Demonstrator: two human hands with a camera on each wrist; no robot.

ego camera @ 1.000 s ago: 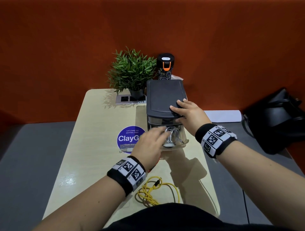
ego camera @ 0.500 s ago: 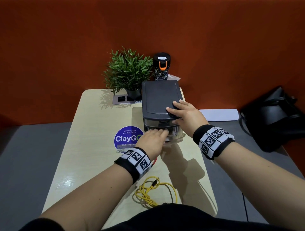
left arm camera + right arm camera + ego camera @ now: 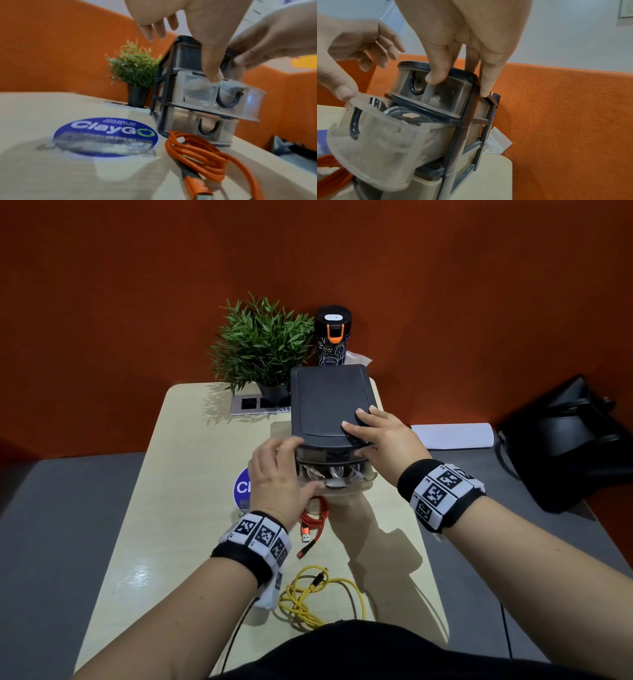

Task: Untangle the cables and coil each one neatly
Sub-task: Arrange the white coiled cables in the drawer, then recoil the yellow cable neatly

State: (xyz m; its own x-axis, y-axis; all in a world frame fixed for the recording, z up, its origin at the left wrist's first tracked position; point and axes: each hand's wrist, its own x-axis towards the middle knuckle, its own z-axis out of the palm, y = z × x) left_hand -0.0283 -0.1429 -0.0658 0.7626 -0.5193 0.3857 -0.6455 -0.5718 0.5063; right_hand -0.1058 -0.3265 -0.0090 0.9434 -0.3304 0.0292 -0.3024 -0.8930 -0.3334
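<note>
1. On table (image 3: 178, 508), mid: small drawer unit (image 3: 329, 402), dark top, clear drawers; middle drawer (image 3: 337, 479) pulled partway out w/ white cables (image 3: 337, 472) inside.
2. L hand (image 3: 277, 477): fingers loose and spread, thumb touching drawer rim, gripping nothing.
3. R hand (image 3: 383, 440): flat on unit's top, thumb on upper drawer's front.
4. Orange cable (image 3: 313, 520), coiled, just in front of unit; yellow cable (image 3: 310, 597), loose tangle, at near edge.
</note>
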